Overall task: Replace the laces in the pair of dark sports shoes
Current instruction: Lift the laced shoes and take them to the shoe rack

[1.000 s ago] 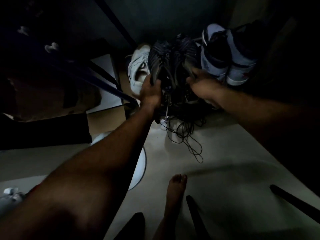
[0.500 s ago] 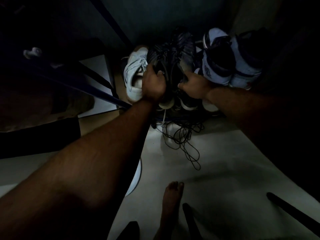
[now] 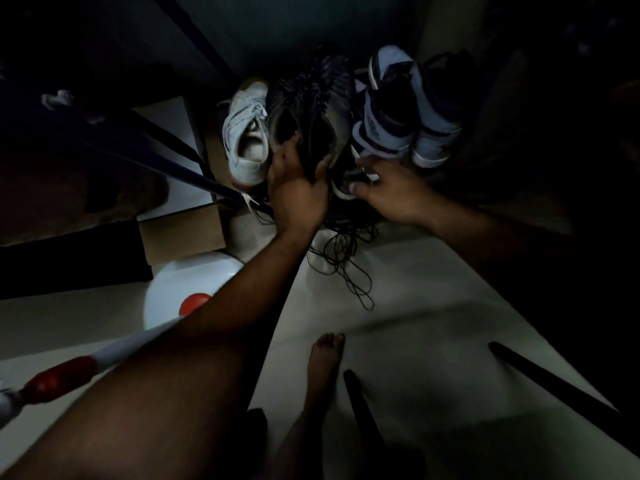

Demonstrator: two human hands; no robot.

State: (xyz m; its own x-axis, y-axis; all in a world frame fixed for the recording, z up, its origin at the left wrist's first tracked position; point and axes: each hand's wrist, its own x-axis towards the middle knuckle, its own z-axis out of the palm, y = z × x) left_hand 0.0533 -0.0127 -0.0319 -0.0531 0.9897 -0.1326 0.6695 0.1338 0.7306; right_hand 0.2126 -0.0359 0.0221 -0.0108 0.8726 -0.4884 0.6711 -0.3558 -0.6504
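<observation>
The pair of dark sports shoes (image 3: pixel 311 109) stands side by side on the floor, toes pointing away, between other footwear. My left hand (image 3: pixel 296 188) grips the two heels together, with fingers hooked into the left shoe's opening and the thumb at the right shoe's collar. My right hand (image 3: pixel 388 188) hovers at the right shoe's heel with its fingers spread and holds nothing. A tangle of thin black laces (image 3: pixel 346 265) lies on the pale floor just below the shoes. The dim light hides whether the eyelets are laced.
A white sneaker (image 3: pixel 246 133) stands left of the dark pair, and blue-and-white high-tops (image 3: pixel 398 126) stand to the right. A cardboard box (image 3: pixel 183 233), a white round object (image 3: pixel 180 289) and a red-and-white stick (image 3: pixel 86 365) lie left. My bare foot (image 3: pixel 325 358) is below.
The dark shoes have settled back between the other shoes. My right hand has let go of the shoe and spread its fingers. My left hand still grips the heels.
</observation>
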